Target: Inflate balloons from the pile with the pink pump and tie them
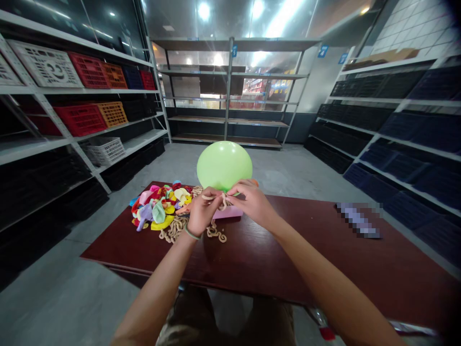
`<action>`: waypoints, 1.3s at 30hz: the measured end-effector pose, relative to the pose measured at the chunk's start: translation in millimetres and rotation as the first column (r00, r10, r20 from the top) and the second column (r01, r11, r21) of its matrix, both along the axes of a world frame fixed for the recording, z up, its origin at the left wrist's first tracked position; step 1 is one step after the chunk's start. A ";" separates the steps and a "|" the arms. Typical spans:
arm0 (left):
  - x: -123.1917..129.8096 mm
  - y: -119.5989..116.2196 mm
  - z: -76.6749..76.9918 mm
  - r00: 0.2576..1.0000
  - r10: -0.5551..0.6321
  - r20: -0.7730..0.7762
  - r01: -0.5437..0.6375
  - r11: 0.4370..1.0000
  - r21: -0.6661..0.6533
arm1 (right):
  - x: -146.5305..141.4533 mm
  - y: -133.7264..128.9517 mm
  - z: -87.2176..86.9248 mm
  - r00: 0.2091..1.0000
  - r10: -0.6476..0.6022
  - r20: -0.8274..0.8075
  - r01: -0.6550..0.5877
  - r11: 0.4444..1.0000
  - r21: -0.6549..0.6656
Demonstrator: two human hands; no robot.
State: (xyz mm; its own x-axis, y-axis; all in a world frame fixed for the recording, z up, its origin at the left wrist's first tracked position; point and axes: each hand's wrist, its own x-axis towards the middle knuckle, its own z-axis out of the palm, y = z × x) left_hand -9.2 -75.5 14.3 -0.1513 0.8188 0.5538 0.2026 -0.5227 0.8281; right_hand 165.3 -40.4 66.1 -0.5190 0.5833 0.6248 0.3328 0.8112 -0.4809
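Green balloon (224, 165) just beyond right hand (254, 200); wide floor (288, 168) past table edge (298, 199).

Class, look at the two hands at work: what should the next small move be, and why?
Probably the left hand and right hand should gently draw the tan strand snug at the base of the green balloon. The balloon is inflated, and both hands meet at the strand just below it; whether a knot already exists is too small to tell.
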 end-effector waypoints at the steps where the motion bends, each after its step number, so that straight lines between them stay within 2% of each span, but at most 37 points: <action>1: -0.7 0.7 -0.4 1.000 0.007 -0.017 -0.007 1.000 0.007 | 0.3 0.2 -0.6 1.000 -0.005 0.004 0.005 1.000 0.016; 4: -0.6 2.4 -2.4 0.995 0.050 -0.089 -0.048 0.999 0.022 | 0.3 -1.5 -1.6 0.992 -0.091 0.088 0.075 0.983 0.167; 8: 3.9 4.0 -8.2 0.979 0.085 -0.183 -0.083 0.996 0.019 | 0.9 -3.7 -4.0 0.933 -0.248 0.262 0.124 0.902 0.413; 15: 12.7 3.3 -8.2 0.960 0.121 -0.254 -0.125 0.992 0.000 | 10.7 1.5 -4.4 0.900 -0.318 0.299 0.125 0.844 0.522; 21: 17.8 2.5 -5.0 0.967 0.121 -0.224 -0.123 0.992 0.002 | 18.2 -0.7 0.6 0.851 -0.402 0.338 0.074 0.729 0.681; 26: 15.0 4.9 -10.5 0.975 0.130 -0.182 -0.133 0.991 -0.005 | 24.5 -1.1 -1.5 0.833 -0.451 0.321 0.102 0.695 0.712; 30: 13.2 5.0 -13.0 0.959 0.155 -0.235 -0.163 0.987 -0.015 | 28.4 0.4 -7.4 0.829 -0.463 0.314 0.114 0.689 0.715; 34: 14.3 1.9 -17.5 0.945 0.151 -0.290 -0.164 0.986 -0.018 | 32.6 0.8 -20.9 0.830 -0.477 0.289 0.127 0.666 0.735; 39: 15.8 0.4 -29.4 0.936 0.136 -0.326 -0.160 0.986 -0.047 | 40.4 1.2 -42.5 0.813 -0.510 0.280 0.172 0.670 0.722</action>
State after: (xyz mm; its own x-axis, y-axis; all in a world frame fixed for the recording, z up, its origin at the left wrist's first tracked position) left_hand 6.5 -75.1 -15.1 -0.0979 0.8400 0.5337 0.5337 -0.4083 0.7406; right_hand 205.7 -39.2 23.6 -0.6691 0.3187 0.6714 0.6774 0.6332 0.3744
